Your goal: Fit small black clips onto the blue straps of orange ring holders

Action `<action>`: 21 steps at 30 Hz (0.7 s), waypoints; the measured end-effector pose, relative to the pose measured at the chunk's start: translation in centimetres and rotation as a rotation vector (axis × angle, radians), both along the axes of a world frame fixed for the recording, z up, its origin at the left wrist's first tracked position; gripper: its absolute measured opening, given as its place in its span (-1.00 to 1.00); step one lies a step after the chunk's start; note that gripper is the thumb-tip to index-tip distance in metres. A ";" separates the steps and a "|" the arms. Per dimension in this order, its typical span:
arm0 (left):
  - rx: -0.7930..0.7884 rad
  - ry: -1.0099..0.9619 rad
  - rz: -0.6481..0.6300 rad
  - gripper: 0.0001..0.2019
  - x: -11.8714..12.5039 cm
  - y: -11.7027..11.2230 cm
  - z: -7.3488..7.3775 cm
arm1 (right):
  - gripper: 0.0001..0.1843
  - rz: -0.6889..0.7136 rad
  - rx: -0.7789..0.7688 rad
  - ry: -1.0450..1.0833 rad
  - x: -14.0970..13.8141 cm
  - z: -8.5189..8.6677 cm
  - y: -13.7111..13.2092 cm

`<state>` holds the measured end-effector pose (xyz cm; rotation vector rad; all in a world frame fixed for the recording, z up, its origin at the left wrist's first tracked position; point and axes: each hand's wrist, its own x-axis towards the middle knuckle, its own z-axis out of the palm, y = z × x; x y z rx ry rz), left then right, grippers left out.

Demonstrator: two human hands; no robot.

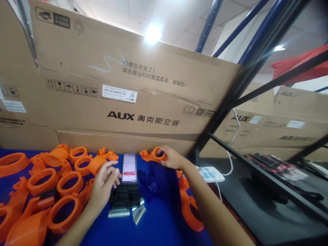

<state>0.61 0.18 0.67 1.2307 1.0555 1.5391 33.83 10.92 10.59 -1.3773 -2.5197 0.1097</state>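
My right hand [170, 157] reaches to the back of the blue surface, its fingers closed on the rim of an orange plastic ring piece [150, 156] with a narrow clip-like end. My left hand [106, 176] hovers beside a phone [129, 167] with a lit screen, fingers loosely bent and apart, nothing in them. Just below the phone sits a stack of black blocks [124, 196]. Shiny metal strips [119, 213] lie in front of that stack. Dark blue crumpled cloth [150, 181] is between my hands.
Many similar orange ring pieces [69, 184] crowd the left side. Another orange piece [191, 212] lies partly under my right forearm. A large AUX carton [153, 99] walls off the back. On the right stand a dark rack post [222, 112] and a white power strip [210, 174] with cable.
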 end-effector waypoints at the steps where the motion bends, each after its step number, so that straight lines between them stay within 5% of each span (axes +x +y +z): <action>1: -0.001 -0.003 -0.001 -0.56 0.0 0.0 0.0 | -0.63 -0.019 -0.005 -0.025 -0.2 -0.4 0.3; 6: -0.010 -0.016 -0.001 -0.56 -0.1 -0.1 0.4 | -0.46 -0.134 -0.008 -0.137 0.2 -0.8 0.7; 13: -0.029 -0.040 -0.022 -0.58 0.0 -0.4 0.7 | -0.65 -0.446 0.018 -0.294 3.2 0.5 1.0; 21: -0.026 -0.006 -0.042 -0.62 0.1 -0.6 0.4 | -0.62 -0.570 -0.092 -0.495 2.4 -1.2 1.8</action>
